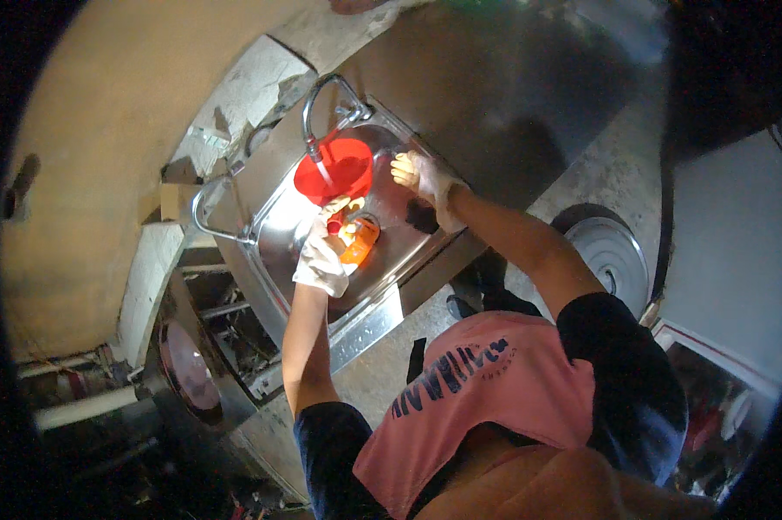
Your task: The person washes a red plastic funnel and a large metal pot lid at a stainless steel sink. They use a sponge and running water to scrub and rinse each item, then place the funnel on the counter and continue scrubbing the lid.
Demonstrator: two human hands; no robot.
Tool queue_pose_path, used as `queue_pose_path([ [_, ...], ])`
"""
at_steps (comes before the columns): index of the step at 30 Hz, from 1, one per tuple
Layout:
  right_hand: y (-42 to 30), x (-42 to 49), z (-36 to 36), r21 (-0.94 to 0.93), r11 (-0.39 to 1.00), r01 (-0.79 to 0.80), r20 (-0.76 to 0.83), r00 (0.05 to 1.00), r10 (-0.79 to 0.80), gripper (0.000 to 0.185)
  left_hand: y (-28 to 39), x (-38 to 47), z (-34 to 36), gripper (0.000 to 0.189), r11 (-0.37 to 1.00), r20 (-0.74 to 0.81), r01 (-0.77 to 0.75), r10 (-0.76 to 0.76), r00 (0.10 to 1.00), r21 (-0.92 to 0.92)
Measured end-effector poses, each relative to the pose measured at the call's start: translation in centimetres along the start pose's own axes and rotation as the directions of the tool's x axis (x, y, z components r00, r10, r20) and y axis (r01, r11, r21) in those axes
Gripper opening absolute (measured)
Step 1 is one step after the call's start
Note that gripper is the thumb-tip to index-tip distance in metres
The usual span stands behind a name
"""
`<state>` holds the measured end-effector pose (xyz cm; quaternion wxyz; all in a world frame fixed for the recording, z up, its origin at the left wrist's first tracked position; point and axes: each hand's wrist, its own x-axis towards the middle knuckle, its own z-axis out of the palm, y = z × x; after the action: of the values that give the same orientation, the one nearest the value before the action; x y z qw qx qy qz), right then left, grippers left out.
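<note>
In a white glove, my left hand (322,257) grips the short handle of a red plastic dipper (332,172). The dipper is tilted, its round mouth under the curved faucet (309,117), and a stream of water runs into it. Right beside my left fingers is an orange object (359,244) whose exact kind I cannot make out. My right hand (420,179), also gloved, hovers over the right part of the stainless steel sink (384,286), fingers curled in with nothing seen in them. Its palm is hidden.
A second curved faucet (202,208) rises at the sink's left corner. Left of the sink are a cardboard box (177,200) and a dark-framed rack (218,305). A wall (98,162) stands beyond. On the right, a round metal lid (608,260) lies near the floor.
</note>
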<state>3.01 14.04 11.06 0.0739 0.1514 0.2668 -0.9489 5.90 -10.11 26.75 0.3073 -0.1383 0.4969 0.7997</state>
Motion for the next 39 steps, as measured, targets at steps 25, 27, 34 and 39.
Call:
queue_pose_path([
  [25, 1.6, 36.3, 9.1, -0.429, 0.888, -0.167, 0.047, 0.977, 0.206, 0.035, -6.3, -0.4, -7.0, 0.044, 0.984, -0.106, 0.136, -0.124, 0.987, 0.114],
  [27, 0.1, 37.1, 8.5, -0.43, 0.893, -0.134, 0.072, 0.981, 0.182, 0.036, -7.0, -1.0, -7.6, 0.047, 0.988, -0.171, 0.082, -0.06, 0.983, 0.13],
  [34, -2.5, 31.6, 7.1, -0.564, 0.822, -0.08, 0.131, 0.974, 0.184, 0.038, -5.1, -7.2, -6.6, 0.041, 0.893, -0.407, 0.303, -0.154, 0.9, 0.332],
  [39, 0.9, 22.3, 0.9, -0.603, 0.797, -0.03, 0.12, 0.984, 0.128, 0.032, -3.2, -7.2, -6.1, 0.036, 0.775, -0.31, 0.267, -0.097, 0.946, 0.573],
])
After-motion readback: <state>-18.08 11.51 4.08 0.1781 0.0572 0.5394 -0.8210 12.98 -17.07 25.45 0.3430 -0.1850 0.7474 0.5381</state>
